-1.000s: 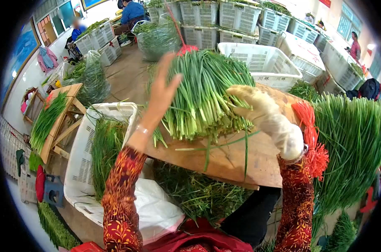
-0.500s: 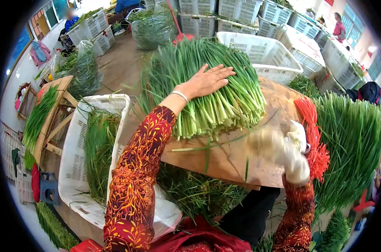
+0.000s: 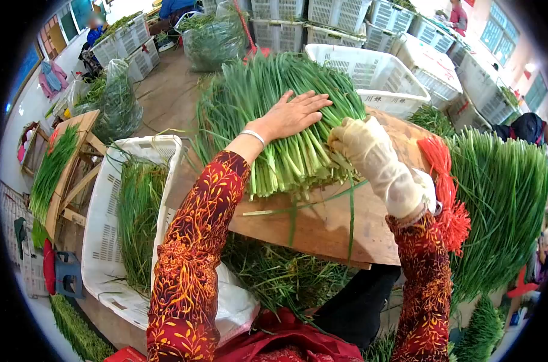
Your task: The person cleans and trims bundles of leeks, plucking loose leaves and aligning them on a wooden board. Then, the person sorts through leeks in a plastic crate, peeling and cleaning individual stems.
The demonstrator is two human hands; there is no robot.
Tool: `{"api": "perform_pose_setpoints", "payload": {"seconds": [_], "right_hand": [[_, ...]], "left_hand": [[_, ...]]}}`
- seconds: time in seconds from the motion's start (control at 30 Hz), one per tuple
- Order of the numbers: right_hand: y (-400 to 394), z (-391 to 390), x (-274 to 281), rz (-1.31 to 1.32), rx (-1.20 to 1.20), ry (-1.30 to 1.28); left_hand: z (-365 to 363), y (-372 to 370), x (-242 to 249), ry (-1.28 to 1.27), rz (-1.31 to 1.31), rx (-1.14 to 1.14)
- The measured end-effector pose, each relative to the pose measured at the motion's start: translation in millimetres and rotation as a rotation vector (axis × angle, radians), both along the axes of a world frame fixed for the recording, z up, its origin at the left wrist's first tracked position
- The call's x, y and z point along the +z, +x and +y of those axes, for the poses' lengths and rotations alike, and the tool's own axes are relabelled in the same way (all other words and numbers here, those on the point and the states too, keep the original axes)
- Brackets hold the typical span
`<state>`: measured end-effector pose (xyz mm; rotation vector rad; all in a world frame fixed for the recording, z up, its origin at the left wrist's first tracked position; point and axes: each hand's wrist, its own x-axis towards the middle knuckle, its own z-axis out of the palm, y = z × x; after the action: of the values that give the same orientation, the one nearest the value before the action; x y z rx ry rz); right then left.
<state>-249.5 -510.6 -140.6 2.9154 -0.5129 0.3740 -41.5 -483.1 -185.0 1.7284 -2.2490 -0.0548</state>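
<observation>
A thick pile of garlic chives lies on a wooden board, its pale cut ends towards me and its green leaves pointing away. Flat across the top of the pile rests my left hand, bare, with its fingers stretched out. At the pile's right side, my right hand wears a cream-coloured glove. Its fingers are curled and closed at the stems there; how many they pinch is hidden. A bundle of red ties hangs at the board's right edge, just beyond my right wrist.
A white crate with loose greens stands at the left. Cut leaves lie below the board. More chives stand upright at the right. A white crate sits behind the board. At the back right is another person.
My gloved right hand has swung from near the red ties, where it was blurred, up and left to the stems. The left hand still lies on the pile.
</observation>
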Motion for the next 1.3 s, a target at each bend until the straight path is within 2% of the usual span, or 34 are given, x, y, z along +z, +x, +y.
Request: {"api": "perform_pose_setpoints", "payload": {"seconds": [0.07,0.1,0.17,0.23,0.3,0.37,0.43,0.5,0.53,0.6,0.67,0.77,0.83,0.9,0.93,0.97,1.0,1.03,1.07,1.1,1.17,1.2,1.23,1.3], "right_hand": [[0.7,1.9,8.9,-0.068,-0.014,0.252],[-5.8,7.9,15.7,-0.061,-0.015,0.256],[-31.3,31.1,28.6,-0.06,-0.161,0.862],[-103.9,69.0,-19.4,0.172,0.374,1.19],[-83.1,100.9,29.4,0.605,0.234,0.961],[-105.6,79.0,-28.9,-0.155,-0.401,0.99],[-105.0,56.8,-59.4,-0.365,-0.422,1.165],[-73.7,59.6,-18.2,-0.316,-0.469,1.294],[-65.3,55.8,-26.9,-0.314,-0.431,1.307],[-64.4,46.4,-49.9,-0.526,-0.35,1.782],[-84.1,77.4,-32.4,-0.523,-0.308,1.543],[-109.7,136.1,-34.1,0.118,0.697,1.65],[-112.0,172.7,-25.7,0.549,0.427,1.435],[-83.6,176.6,-15.4,0.753,0.35,0.885],[-69.3,151.2,-18.4,-0.173,0.401,0.634],[-49.9,139.6,-3.1,-0.184,0.179,0.494],[-46.5,139.9,5.8,-0.2,0.173,0.421],[-9.5,116.7,14.7,-0.166,-0.048,0.399],[6.5,109.7,16.1,-0.298,0.042,0.36],[25.6,107.3,14.5,-0.304,0.015,0.276],[42.9,98.1,5.3,-0.126,-0.113,0.229],[54.4,98.4,3.2,0.06,-0.188,0.257],[54.1,96.1,0.8,0.061,-0.188,0.256],[55.0,92.7,-3.5,0.145,-0.232,0.326]], "left_hand": [[-0.6,0.9,-1.0,-0.013,-0.017,0.0],[-0.4,1.0,-1.5,-0.03,-0.041,-0.003],[-0.4,2.9,-4.5,-0.046,-0.012,-0.013],[-1.2,1.8,-4.6,-0.044,0.014,-0.003],[-0.4,5.1,-0.3,-0.027,0.015,0.01],[-2.1,1.1,-2.9,-0.02,-0.025,0.02],[0.2,-3.6,-1.3,-0.014,-0.007,0.005],[-0.1,1.2,-3.1,-0.047,-0.031,0.012],[4.9,-1.3,1.1,-0.035,0.027,0.022],[-1.0,-3.3,-2.3,-0.07,0.02,-0.006],[3.0,1.0,-4.5,-0.069,0.016,0.013],[1.6,0.9,-5.1,-0.06,0.042,0.009],[-0.7,1.1,-4.2,-0.036,0.038,0.011],[-6.1,-2.8,-0.4,-0.042,0.031,0.007],[-1.2,-2.3,4.2,-0.048,0.01,0.029],[2.8,0.3,11.0,-0.066,-0.011,0.048],[4.9,-1.3,14.3,-0.049,-0.004,0.051],[15.4,8.5,25.0,-0.06,-0.014,0.083],[23.4,16.5,32.7,-0.112,0.002,0.081],[32.1,26.8,39.4,-0.165,0.012,0.085],[35.0,31.3,36.3,-0.17,0.006,0.089],[46.6,40.4,31.8,-0.101,-0.011,0.085],[51.2,42.2,23.2,-0.026,-0.027,0.066],[58.4,47.2,-0.5,-0.029,0.046,0.017]]}}
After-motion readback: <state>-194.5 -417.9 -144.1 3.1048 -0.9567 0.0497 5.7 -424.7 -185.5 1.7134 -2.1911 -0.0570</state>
